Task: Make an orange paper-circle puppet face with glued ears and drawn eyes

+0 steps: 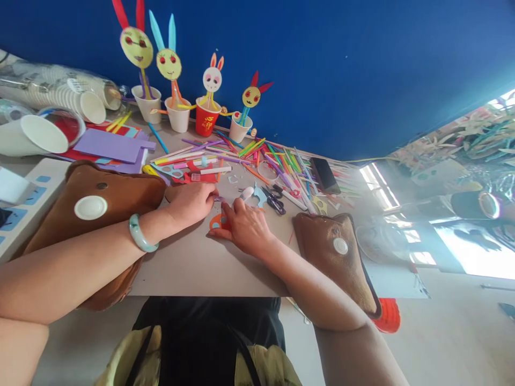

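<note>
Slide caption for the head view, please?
Right hand at an orange piece, left hand close by; four rabbit-eared figures in cups behind.

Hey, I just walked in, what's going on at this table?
A person is working with both bare hands close together on the table. The right hand rests on an orange piece; the left hand has its fingertips together just beside it, but what they might hold is too small to tell. Scissors and colourful sticks lie beyond the hands. Behind, four rabbit-like figures stand in cups.
</note>
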A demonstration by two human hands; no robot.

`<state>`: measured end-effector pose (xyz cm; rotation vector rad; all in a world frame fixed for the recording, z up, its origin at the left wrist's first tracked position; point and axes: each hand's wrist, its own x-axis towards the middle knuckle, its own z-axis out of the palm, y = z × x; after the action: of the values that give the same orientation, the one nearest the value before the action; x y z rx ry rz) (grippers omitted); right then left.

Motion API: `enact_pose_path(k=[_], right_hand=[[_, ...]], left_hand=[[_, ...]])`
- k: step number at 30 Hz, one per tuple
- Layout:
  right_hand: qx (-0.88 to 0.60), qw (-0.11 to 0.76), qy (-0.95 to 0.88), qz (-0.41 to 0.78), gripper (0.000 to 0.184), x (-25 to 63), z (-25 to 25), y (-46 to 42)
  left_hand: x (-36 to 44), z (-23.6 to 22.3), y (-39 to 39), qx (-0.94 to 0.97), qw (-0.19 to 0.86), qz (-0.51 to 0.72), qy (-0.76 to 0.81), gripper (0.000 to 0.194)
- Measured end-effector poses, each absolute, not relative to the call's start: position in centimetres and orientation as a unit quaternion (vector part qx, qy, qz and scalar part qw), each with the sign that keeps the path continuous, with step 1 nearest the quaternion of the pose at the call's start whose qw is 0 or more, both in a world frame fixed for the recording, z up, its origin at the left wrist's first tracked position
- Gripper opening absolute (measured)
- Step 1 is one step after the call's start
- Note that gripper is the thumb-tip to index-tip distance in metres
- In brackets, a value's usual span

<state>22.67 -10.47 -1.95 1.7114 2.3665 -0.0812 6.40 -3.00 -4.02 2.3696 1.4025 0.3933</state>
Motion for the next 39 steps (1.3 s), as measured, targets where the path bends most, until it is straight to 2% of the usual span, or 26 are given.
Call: enact_pose_path(k=[5,14,24,28,33,39], right_hand=[[0.577,0.109,0.808,-0.039,0.08,23.1,-1.5,-10.5],[0.57,0.119,0.812,-0.041,0.081,23.5,-0.9,-10.7],[0.569,0.107,0.815,-0.034,0.076,23.4,-1.3,-10.9],[0.565,0.107,0.818,-0.026,0.078,23.5,-1.4,-11.0],[0.564,0.112,0.818,-0.021,0.077,23.6,-1.4,-11.0],[0.569,0.118,0.814,-0.023,0.076,23.6,-1.3,-10.9]], left_hand=[[6.2,-3.4,-2.5,0.817,0.19,0.178,0.515,0.03],[7.4,-5.2,-1.9,0.831,0.23,0.22,0.455,0.018],[7.9,-6.3,-1.1,0.832,0.198,0.217,0.47,0.013],[7.5,-5.8,-1.6,0.842,0.162,0.221,0.464,0.021],[6.4,-4.1,-3.3,0.898,0.058,0.167,0.404,0.026],[6.3,-3.3,-4.8,0.936,0.044,0.08,0.339,0.026]])
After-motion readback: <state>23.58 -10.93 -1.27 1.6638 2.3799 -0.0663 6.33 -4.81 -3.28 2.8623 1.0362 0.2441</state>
